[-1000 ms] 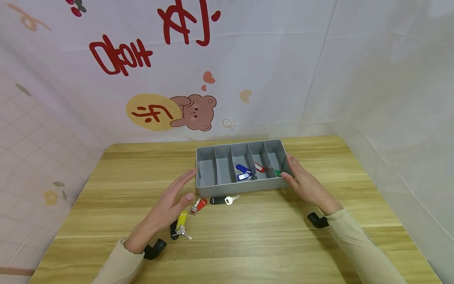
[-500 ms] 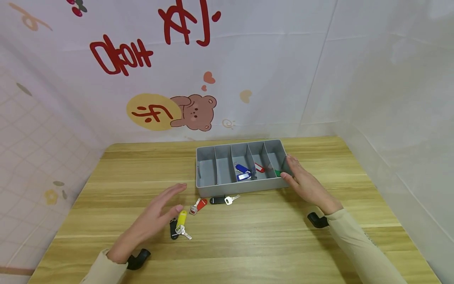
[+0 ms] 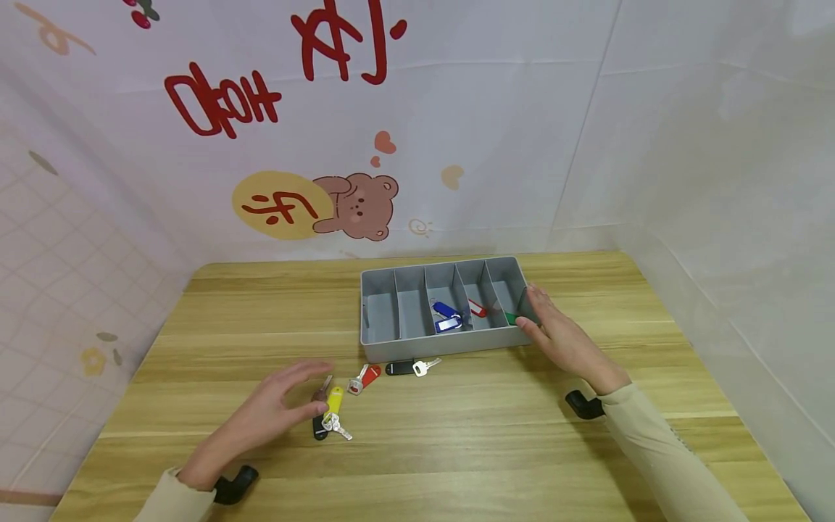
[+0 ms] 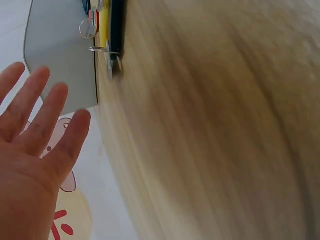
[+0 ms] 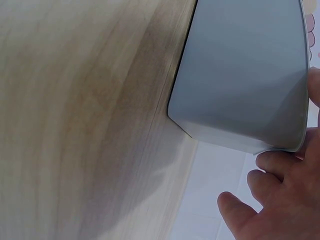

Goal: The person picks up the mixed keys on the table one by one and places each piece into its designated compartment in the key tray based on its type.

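My left hand point(image 3: 270, 406) hangs over the table with fingers spread and holds nothing. Close by its thumb lie a yellow key tag point(image 3: 335, 399) with a silver key point(image 3: 337, 426) and a black key tag point(image 3: 320, 426) with its own key, partly covered. My right hand point(image 3: 567, 341) rests against the right end of a grey compartment tray point(image 3: 450, 344), thumb at the front rim, straight fingers along the end wall. A red key tag point(image 3: 372, 374) with a key and another black tag point(image 3: 400, 367) with a key point(image 3: 424, 367) lie just before the tray.
Inside the tray, blue key tags point(image 3: 448, 324) are in the middle compartment, a red tag point(image 3: 478, 309) in the one to its right, and a green tag point(image 3: 512, 318) in the rightmost. A printed white curtain point(image 3: 509, 145) closes off the back of the wooden table point(image 3: 483, 442).
My left hand has left the tray's left end and moved down and left, beside the yellow and black key tags. My right hand and the tray have stayed put.
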Demonstrator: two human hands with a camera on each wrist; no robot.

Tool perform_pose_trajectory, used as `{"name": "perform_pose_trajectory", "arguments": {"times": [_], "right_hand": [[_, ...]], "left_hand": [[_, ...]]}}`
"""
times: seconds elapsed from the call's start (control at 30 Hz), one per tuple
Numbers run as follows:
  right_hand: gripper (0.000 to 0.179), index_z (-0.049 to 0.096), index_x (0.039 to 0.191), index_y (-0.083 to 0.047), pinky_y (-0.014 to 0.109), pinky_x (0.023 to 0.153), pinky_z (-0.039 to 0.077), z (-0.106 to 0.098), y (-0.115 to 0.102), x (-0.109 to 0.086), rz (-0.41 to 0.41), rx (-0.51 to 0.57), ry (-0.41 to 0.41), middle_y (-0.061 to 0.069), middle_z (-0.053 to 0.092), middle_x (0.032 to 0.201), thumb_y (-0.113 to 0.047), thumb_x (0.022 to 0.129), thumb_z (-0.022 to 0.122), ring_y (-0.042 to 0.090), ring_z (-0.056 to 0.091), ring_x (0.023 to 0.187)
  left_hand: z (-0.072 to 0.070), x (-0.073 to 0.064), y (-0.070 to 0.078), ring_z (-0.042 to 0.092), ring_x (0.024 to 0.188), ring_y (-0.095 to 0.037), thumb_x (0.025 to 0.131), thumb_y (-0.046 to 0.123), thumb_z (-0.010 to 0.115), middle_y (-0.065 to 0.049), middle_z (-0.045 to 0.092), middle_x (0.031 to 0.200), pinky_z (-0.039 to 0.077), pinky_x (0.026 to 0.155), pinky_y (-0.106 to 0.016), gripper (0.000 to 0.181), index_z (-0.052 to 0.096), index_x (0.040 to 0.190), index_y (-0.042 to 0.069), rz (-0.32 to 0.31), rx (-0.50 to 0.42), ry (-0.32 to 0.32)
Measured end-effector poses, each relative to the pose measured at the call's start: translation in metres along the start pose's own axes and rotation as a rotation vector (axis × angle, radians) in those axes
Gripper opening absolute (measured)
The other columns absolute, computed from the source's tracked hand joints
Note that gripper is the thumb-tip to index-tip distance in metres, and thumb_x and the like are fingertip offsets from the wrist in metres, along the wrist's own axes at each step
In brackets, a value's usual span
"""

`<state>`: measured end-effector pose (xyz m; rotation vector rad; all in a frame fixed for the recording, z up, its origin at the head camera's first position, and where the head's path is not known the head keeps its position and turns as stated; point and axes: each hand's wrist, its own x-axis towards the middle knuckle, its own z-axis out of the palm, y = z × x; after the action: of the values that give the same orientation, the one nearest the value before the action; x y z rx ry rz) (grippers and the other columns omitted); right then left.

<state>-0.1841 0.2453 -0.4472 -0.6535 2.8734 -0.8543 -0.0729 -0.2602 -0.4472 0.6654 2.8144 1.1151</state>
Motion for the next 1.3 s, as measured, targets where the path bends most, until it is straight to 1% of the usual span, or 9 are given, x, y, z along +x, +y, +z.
{"name": "perform_pose_trajectory", "arguments": {"times": [0.13,0.23,0.33,0.43,0.63,0.93,1.13,1.23,1.3], "right_hand": [[0.077,0.013,0.163,0.005,0.060,0.123,0.015,0.000,0.000,0.000,0.003,-0.002,0.001,0.025,0.010,0.170,-0.040,0.111,0.048,0.043,0.008,0.157],[0.077,0.013,0.163,0.005,0.060,0.123,0.015,0.001,0.000,0.001,0.004,-0.006,0.001,0.025,0.010,0.170,-0.040,0.111,0.048,0.043,0.008,0.157],[0.078,0.013,0.163,0.005,0.060,0.123,0.016,0.001,0.001,0.001,0.004,-0.006,-0.001,0.025,0.010,0.170,-0.040,0.111,0.048,0.043,0.008,0.157],[0.078,0.013,0.163,0.005,0.060,0.123,0.016,0.001,0.001,0.001,0.001,-0.006,0.000,0.025,0.010,0.170,-0.040,0.111,0.048,0.043,0.009,0.157],[0.078,0.013,0.162,0.006,0.060,0.122,0.016,0.001,0.001,0.000,0.001,-0.011,0.004,0.025,0.010,0.170,-0.040,0.111,0.049,0.043,0.009,0.157],[0.078,0.015,0.162,0.008,0.061,0.122,0.016,0.001,0.001,0.000,0.004,-0.018,0.009,0.026,0.012,0.170,-0.040,0.110,0.049,0.044,0.010,0.156],[0.078,0.013,0.162,0.006,0.060,0.123,0.016,0.001,0.001,0.000,0.005,-0.011,0.007,0.023,0.009,0.171,-0.040,0.111,0.048,0.043,0.009,0.157],[0.077,0.013,0.162,0.005,0.060,0.123,0.015,0.001,0.002,0.000,0.002,-0.011,0.008,0.023,0.010,0.171,-0.040,0.111,0.048,0.043,0.009,0.157],[0.077,0.013,0.163,0.005,0.060,0.123,0.016,0.001,0.002,0.000,0.001,-0.013,0.011,0.024,0.010,0.170,-0.040,0.111,0.048,0.043,0.009,0.157]], "left_hand": [[-0.001,-0.002,-0.005,0.063,0.121,-0.027,0.092,0.022,0.081,-0.003,0.066,0.135,0.055,0.096,-0.051,0.043,0.069,0.132,0.011,0.001,0.004,-0.013],[-0.002,-0.004,-0.008,0.064,0.116,-0.020,0.093,0.023,0.080,0.001,0.068,0.130,0.056,0.095,-0.044,0.036,0.072,0.126,0.012,-0.008,-0.001,-0.039],[-0.004,-0.006,-0.011,0.065,0.114,-0.018,0.094,0.029,0.078,0.002,0.070,0.126,0.056,0.095,-0.042,0.033,0.074,0.123,0.015,-0.024,0.002,-0.070],[-0.005,-0.007,-0.013,0.066,0.111,-0.019,0.094,0.029,0.078,0.003,0.071,0.122,0.056,0.094,-0.044,0.031,0.075,0.121,0.016,-0.041,0.002,-0.087],[-0.003,-0.006,-0.016,0.067,0.107,-0.018,0.092,0.021,0.081,0.006,0.071,0.116,0.056,0.094,-0.043,0.027,0.076,0.118,0.017,-0.049,-0.002,-0.085],[0.002,-0.005,-0.023,0.066,0.104,-0.009,0.091,0.014,0.081,0.009,0.072,0.111,0.056,0.093,-0.040,0.023,0.078,0.112,0.021,-0.039,-0.011,-0.078],[0.002,-0.005,-0.026,0.066,0.099,-0.009,0.090,0.011,0.081,0.011,0.070,0.106,0.057,0.089,-0.034,0.021,0.078,0.108,0.022,-0.064,-0.014,-0.097],[0.002,-0.005,-0.026,0.066,0.097,-0.010,0.090,0.008,0.080,0.010,0.069,0.104,0.057,0.085,-0.029,0.020,0.077,0.105,0.021,-0.074,-0.034,-0.106],[0.002,-0.004,-0.026,0.066,0.095,-0.009,0.090,0.007,0.080,0.009,0.069,0.103,0.057,0.084,-0.028,0.020,0.077,0.104,0.021,-0.070,-0.047,-0.104]]}}
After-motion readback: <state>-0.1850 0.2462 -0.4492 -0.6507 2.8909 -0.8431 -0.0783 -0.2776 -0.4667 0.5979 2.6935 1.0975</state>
